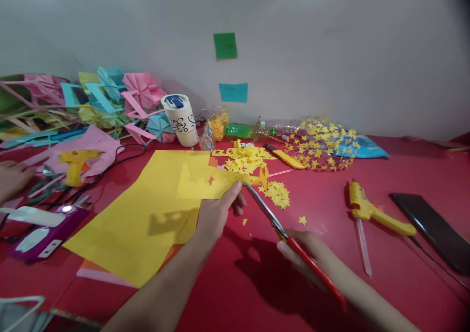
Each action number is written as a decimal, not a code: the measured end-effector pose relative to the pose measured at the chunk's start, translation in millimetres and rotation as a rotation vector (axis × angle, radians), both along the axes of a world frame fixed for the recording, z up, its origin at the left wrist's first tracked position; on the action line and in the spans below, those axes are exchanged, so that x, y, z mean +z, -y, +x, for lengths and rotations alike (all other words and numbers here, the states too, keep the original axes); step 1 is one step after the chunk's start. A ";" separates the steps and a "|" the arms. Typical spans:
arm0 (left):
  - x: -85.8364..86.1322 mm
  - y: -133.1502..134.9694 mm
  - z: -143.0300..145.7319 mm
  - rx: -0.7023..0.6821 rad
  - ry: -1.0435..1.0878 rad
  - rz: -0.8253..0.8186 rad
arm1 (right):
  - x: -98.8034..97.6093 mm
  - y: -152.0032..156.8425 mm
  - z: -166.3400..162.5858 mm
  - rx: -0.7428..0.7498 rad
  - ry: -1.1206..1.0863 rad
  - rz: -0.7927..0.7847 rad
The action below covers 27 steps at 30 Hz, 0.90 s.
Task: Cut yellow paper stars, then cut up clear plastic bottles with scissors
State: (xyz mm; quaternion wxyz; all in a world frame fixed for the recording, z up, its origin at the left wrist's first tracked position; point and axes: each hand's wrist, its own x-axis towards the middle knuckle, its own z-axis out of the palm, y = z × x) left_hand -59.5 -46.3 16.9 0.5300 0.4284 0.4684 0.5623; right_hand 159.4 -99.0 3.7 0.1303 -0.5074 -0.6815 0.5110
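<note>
Yellow paper strip [194,182] sits near the middle of the red desk [326,195], pinched between the thumb and curled fingers of the left hand [221,212], its left end over a large yellow sheet [128,229]. The left hand grips close to the cut edge, probably to keep the thin paper steady where the scissors [270,214] meet it; the right hand [310,249] is closed around their red handles, the blade tips at the strip. Just right of the strip, loose stars [277,195] are heaped within easy reach, apparently kept apart from the scraps [244,161] farther back. A glue gun [362,204] lies to the right beside a dark phone [435,234], seemingly out of the cutting space. At the far side stand a white cup [182,121] and, farther right, a clear, star-covered ball [325,143]; folded paper flowers [143,89] crowd the far left. At the left edge is another person's hand [14,177], its grip impossible to tell. Behind everything rises a pale wall [330,53] bearing green and blue paper squares [225,45].
</note>
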 end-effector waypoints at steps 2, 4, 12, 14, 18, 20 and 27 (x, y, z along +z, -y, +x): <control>-1.4 -0.5 -0.4 -0.004 0.013 -0.013 | -0.6 0.5 0.4 0.009 -0.011 -0.005; -2.5 -0.4 -1.0 -0.018 0.010 -0.009 | 0.2 1.0 0.5 0.016 -0.035 -0.011; -1.0 1.2 -1.4 -0.029 0.019 -0.024 | 12.3 1.1 -2.0 0.019 -0.121 -0.115; -2.2 0.8 -1.6 -0.036 0.025 -0.032 | 13.4 1.3 -1.9 0.023 -0.137 -0.104; -4.6 0.5 -2.3 -0.054 0.031 -0.056 | 13.8 1.6 -1.2 0.025 -0.135 -0.112; -4.7 0.5 -2.5 -0.062 0.039 -0.065 | 13.9 1.4 -0.9 0.032 -0.130 -0.105; -1.8 -0.1 -0.8 -0.057 0.091 -0.067 | 15.5 1.4 -1.5 0.040 -0.125 -0.090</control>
